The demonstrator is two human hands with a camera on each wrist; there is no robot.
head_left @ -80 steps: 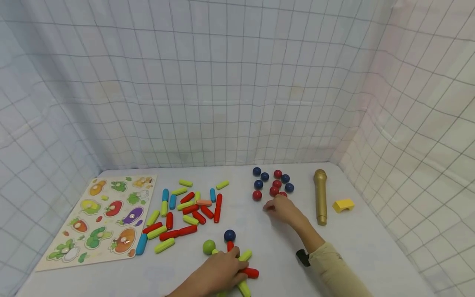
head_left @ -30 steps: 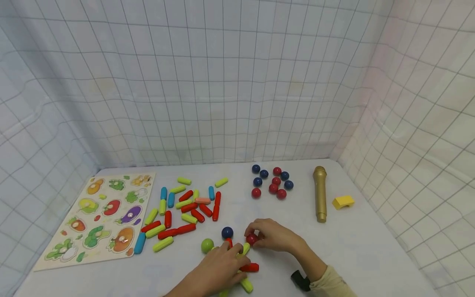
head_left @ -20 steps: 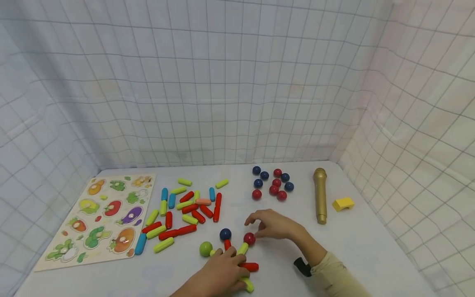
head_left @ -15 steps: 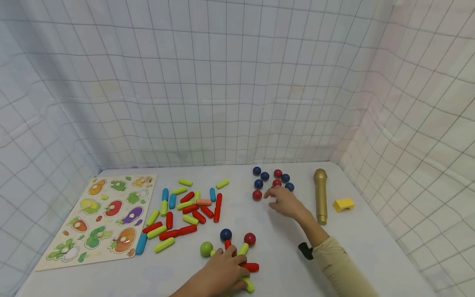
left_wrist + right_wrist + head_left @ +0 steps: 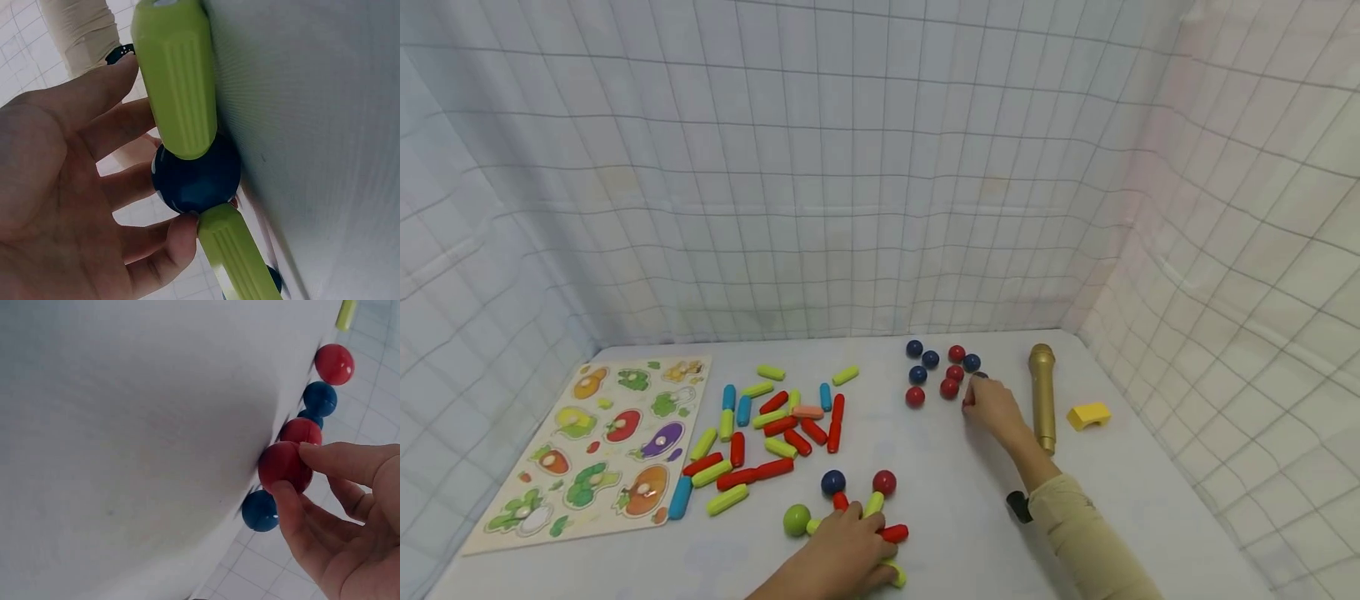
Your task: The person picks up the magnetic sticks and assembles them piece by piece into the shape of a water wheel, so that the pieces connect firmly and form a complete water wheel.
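Hands: R (image 5: 992, 406) pinching red ball (image 5: 284, 466)

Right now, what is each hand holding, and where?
Right hand pinches a red ball by its sides. Left hand rests on the stick-and-ball structure.

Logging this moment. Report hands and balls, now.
Right hand pinching red ball among the ball cluster. Left hand resting on stick-and-ball figure. Nothing obstructing.
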